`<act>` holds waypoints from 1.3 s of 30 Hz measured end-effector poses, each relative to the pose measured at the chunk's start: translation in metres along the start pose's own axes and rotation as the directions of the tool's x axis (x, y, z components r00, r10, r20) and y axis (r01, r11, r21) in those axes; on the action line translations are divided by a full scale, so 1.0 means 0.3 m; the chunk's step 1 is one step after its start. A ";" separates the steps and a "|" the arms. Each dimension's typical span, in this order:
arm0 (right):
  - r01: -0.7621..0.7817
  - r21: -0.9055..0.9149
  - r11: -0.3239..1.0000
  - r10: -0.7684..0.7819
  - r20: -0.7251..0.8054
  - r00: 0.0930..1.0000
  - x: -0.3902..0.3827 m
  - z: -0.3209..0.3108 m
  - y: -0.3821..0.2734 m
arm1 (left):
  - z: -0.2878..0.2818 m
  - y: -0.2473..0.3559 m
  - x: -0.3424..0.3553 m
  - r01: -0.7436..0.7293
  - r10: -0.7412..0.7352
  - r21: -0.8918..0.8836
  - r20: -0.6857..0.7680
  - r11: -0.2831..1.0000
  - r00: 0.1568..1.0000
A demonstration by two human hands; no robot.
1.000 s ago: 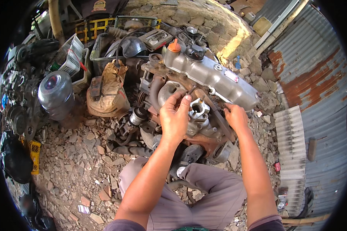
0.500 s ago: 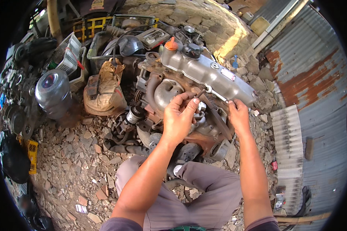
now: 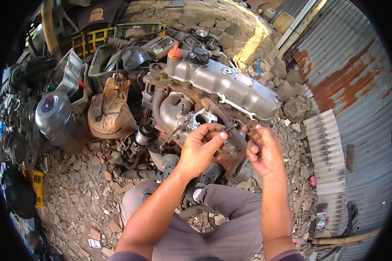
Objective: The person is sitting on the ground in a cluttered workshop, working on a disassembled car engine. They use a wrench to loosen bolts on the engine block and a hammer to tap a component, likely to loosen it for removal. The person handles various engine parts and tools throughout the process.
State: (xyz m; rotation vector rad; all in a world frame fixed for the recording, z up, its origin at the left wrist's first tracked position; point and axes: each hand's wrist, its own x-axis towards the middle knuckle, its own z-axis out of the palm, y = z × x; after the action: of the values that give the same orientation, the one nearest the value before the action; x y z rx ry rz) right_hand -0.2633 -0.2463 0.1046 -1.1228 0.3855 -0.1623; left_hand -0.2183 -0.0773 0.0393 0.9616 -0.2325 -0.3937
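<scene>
On the near side of the silver valve cover [image 3: 224, 82], the left hand [image 3: 198, 152] pinches a dark bolt-like rod [image 3: 231, 128]; the right hand [image 3: 266, 152] pinches a small brown part [image 3: 251, 125]. A combination wrench [image 3: 238, 107] lies along the cover's near edge.

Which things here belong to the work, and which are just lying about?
Likely in use: left hand with thin dark rod; right hand with small brown part; engine; wrench resting on it.

Apparently lying about: brown sack; clear bottle; white basket.

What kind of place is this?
Probably an open-air repair or salvage yard: a bare engine sits amid rubble with a wrench resting on it, and a white plastic crate stands among loose parts at left.
</scene>
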 end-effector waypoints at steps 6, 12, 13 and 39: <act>-0.113 0.168 0.979 0.092 0.128 0.987 0.045 -0.080 0.051 | 0.002 -0.026 0.006 -0.010 0.009 0.054 0.017 0.999 1.000; -0.184 0.269 0.945 0.142 0.167 0.976 0.099 -0.145 0.115 | 0.045 -0.065 0.030 0.051 -0.052 0.074 0.007 0.996 0.999; -0.199 0.284 0.938 0.153 0.176 0.972 0.103 -0.159 0.122 | 0.053 -0.074 0.036 0.066 -0.067 0.075 0.004 0.995 0.998; 0.340 -0.311 0.888 -0.341 0.051 0.939 0.027 -0.212 0.225 | 0.090 -0.148 0.023 0.283 -0.288 0.072 0.070 0.956 0.955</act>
State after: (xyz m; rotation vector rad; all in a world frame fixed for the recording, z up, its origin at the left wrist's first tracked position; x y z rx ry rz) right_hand -0.2846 -0.2737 0.0183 -1.5051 0.2179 -0.4256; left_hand -0.2316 -0.1231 0.0174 1.0447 -0.1786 -0.6952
